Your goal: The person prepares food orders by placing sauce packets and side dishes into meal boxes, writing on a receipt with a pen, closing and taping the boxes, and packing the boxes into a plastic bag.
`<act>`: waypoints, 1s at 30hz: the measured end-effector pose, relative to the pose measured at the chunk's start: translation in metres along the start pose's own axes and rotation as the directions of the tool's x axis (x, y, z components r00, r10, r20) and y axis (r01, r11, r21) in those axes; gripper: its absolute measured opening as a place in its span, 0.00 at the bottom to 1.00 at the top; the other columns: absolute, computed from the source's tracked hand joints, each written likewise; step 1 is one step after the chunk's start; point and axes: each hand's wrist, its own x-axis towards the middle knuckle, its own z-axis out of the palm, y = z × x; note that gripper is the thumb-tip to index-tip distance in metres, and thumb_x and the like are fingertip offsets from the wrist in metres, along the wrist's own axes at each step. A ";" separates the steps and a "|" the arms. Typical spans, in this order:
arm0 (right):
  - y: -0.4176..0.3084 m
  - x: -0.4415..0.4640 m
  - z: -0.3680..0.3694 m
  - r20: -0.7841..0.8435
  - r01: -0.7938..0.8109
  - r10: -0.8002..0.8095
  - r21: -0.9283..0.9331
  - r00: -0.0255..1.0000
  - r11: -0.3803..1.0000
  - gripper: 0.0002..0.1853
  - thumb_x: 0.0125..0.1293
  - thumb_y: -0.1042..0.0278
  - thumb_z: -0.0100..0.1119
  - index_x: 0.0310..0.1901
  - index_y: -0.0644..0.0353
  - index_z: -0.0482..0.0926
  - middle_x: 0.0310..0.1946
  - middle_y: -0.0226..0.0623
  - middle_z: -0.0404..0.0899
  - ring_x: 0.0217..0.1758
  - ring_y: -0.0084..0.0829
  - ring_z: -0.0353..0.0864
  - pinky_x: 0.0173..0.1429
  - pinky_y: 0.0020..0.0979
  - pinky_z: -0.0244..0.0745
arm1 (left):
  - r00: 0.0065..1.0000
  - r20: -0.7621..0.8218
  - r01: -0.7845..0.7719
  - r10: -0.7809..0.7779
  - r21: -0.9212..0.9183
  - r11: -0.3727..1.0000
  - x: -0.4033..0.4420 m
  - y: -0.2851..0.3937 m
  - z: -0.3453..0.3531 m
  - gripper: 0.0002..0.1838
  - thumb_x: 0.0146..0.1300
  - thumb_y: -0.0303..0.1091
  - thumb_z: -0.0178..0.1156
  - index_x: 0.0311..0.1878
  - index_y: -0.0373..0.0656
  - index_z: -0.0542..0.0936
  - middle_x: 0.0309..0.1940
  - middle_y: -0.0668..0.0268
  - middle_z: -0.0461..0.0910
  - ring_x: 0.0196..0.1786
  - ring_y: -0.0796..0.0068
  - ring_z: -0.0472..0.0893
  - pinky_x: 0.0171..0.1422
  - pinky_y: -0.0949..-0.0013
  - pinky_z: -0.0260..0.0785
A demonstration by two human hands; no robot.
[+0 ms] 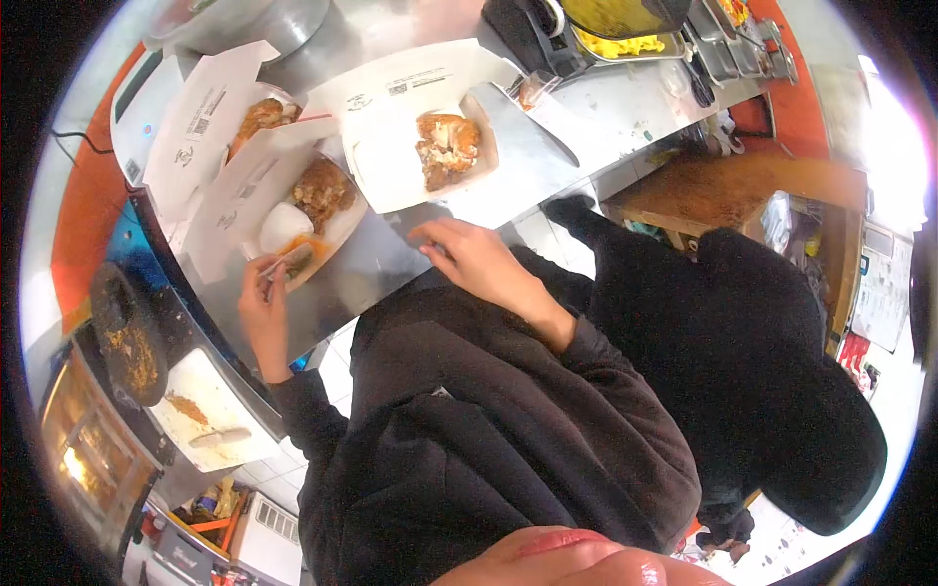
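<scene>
My left hand (264, 311) pinches a small clear packet (296, 260) with something green in it, at the front edge of the nearest open takeaway box (234, 220). Inside that box are a piece of fried chicken (322, 195), a white mound that looks like rice (284, 227) and something orange beside the packet. Over the counter's front edge, my right hand (479, 262) is empty, its fingers loosely bent and apart. It is nearest to a second open box (363, 181), which holds white food and chopped fried chicken (449, 149).
Behind on the left stands a third open box (195, 132) with chicken. A knife-like blade (552, 132) lies on the steel counter (611, 122). Food trays (713, 44) line the back right. A person in black (723, 361) stands close on my right. A cutting board (210, 410) is lower left.
</scene>
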 end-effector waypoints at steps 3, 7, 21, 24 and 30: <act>0.001 0.005 -0.005 0.045 -0.004 0.006 -0.047 0.999 0.999 0.10 0.63 0.69 0.56 0.46 0.59 0.76 0.39 0.43 0.78 0.43 0.46 0.79 0.46 0.43 0.76 | 0.985 -0.116 -0.094 0.127 0.259 0.961 0.004 -0.008 0.008 0.14 0.66 0.33 0.58 0.52 0.37 0.75 0.46 0.55 0.78 0.54 0.61 0.76 0.62 0.62 0.64; 0.001 0.008 -0.010 0.014 0.010 -0.009 -0.081 1.000 0.997 0.09 0.62 0.69 0.56 0.44 0.58 0.76 0.38 0.42 0.78 0.42 0.45 0.80 0.44 0.43 0.76 | 0.840 -0.395 -0.113 0.372 0.543 0.832 0.007 -0.015 0.024 0.17 0.63 0.34 0.60 0.53 0.41 0.76 0.47 0.56 0.77 0.60 0.52 0.70 0.66 0.53 0.58; 0.087 0.027 -0.066 -0.541 -0.290 0.070 -0.334 0.838 0.897 0.16 0.59 0.76 0.59 0.50 0.51 0.79 0.41 0.38 0.75 0.39 0.35 0.77 0.43 0.35 0.74 | 0.873 -0.274 -0.139 0.404 0.653 0.744 0.008 -0.018 0.026 0.09 0.64 0.34 0.54 0.46 0.50 0.80 0.43 0.69 0.79 0.52 0.66 0.75 0.60 0.61 0.59; 0.108 0.068 -0.109 -0.509 -0.371 -0.194 -0.795 0.839 0.480 0.24 0.54 0.74 0.60 0.53 0.40 0.78 0.46 0.36 0.70 0.46 0.39 0.70 0.51 0.39 0.67 | 0.866 -0.250 -0.204 0.433 0.613 0.764 0.010 -0.004 0.029 0.09 0.62 0.33 0.56 0.45 0.50 0.80 0.42 0.68 0.80 0.51 0.66 0.76 0.59 0.60 0.60; 0.112 0.095 -0.143 -0.340 -0.168 -0.315 -0.869 0.886 0.466 0.07 0.55 0.68 0.60 0.37 0.47 0.80 0.45 0.28 0.73 0.50 0.36 0.70 0.53 0.38 0.63 | 0.815 -0.022 -0.499 0.579 0.481 0.721 0.020 0.025 0.062 0.09 0.58 0.32 0.60 0.42 0.50 0.81 0.41 0.70 0.80 0.48 0.68 0.76 0.58 0.59 0.61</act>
